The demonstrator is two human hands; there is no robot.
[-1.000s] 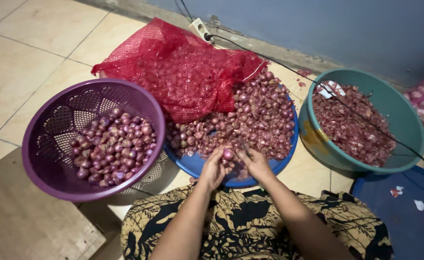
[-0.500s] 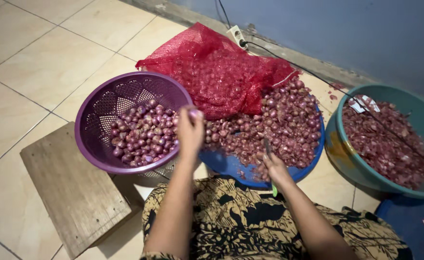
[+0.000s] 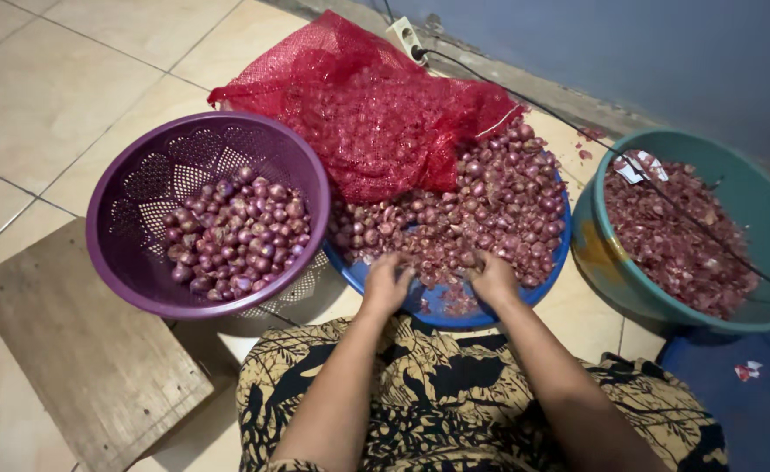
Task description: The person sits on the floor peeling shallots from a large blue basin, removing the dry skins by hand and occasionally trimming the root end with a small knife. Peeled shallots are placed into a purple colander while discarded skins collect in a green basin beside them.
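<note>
A blue tray [image 3: 500, 312] in front of me carries a heap of unpeeled shallots [image 3: 481, 205]. Both my hands rest at the heap's near edge. My left hand [image 3: 387, 284] has its fingers curled down onto the shallots, and I cannot see whether it grips one. A little to its right, my right hand [image 3: 494, 278] is curled too, and what it holds is hidden. A purple perforated basket [image 3: 118, 249] stands to the left, holding peeled shallots [image 3: 236, 236]. At the right, a teal basin [image 3: 756, 197] holds reddish peels [image 3: 677, 236].
A red mesh sack [image 3: 367, 105] of shallots lies across the tray's far side. A wooden board [image 3: 79, 350] lies on the tiled floor at the lower left. A power strip [image 3: 407, 37] and black cable [image 3: 577, 131] run along the wall. A blue lid [image 3: 734, 411] lies at the lower right.
My left hand was over the purple basket half a second ago and has come back to the near edge of the shallot heap. The right hand stayed at the tray.
</note>
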